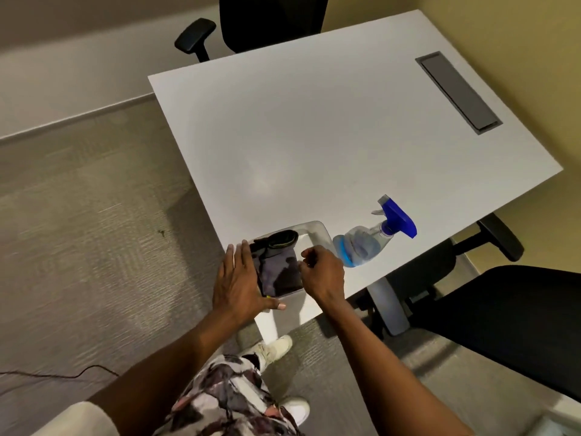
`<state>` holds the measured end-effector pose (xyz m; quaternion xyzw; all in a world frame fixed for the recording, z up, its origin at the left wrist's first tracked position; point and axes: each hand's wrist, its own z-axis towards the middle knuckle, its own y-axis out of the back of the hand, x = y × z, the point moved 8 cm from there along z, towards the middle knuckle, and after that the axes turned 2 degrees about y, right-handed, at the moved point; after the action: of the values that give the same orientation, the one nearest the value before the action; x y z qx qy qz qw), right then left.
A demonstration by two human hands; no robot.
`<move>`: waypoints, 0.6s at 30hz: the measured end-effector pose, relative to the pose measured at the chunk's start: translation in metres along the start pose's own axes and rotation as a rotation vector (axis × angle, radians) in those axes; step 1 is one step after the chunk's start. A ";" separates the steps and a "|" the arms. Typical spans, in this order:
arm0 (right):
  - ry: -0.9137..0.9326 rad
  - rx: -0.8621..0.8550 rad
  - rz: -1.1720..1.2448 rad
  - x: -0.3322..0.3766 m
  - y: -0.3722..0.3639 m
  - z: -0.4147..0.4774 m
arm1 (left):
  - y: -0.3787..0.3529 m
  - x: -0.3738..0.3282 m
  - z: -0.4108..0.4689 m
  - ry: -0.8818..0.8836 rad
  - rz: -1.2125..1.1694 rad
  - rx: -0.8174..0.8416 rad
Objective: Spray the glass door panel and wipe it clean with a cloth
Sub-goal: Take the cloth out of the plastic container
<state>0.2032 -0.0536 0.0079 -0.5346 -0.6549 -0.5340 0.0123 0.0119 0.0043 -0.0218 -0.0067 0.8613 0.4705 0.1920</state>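
Observation:
A clear spray bottle [364,243] with a blue trigger head lies on its side near the front edge of the white table [314,136]. Left of it sits a clear shallow tray [319,229] holding a dark shiny flat item [279,273] and a black bundle with a yellow-green stripe [279,239]. My left hand [240,281] lies flat with straight fingers against the tray's left side, thumb along its front edge. My right hand [323,272] is curled at the dark item's right edge, fingertips hidden. No glass door panel is in view.
A grey cable hatch [459,92] is set into the table's far right. Black office chairs stand at the far side [270,20] and at the right [503,316]. A thin cable [63,374] runs over the carpet at the left. My feet stand by the table leg [267,325].

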 end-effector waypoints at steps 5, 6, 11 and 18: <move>0.039 0.214 -0.316 0.002 -0.043 0.024 | -0.002 -0.005 0.003 -0.045 0.034 -0.015; 0.028 0.242 -0.339 0.000 -0.050 0.026 | -0.002 -0.006 0.003 -0.051 0.038 -0.017; -0.021 0.255 -0.366 -0.012 -0.064 0.032 | -0.004 -0.005 0.006 -0.041 0.068 -0.012; -0.158 0.181 -0.151 -0.014 -0.041 0.029 | -0.006 -0.004 0.008 -0.019 0.124 -0.004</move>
<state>0.1957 -0.0369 -0.0412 -0.5208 -0.7377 -0.4286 -0.0316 0.0193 0.0065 -0.0289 0.0507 0.8573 0.4831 0.1705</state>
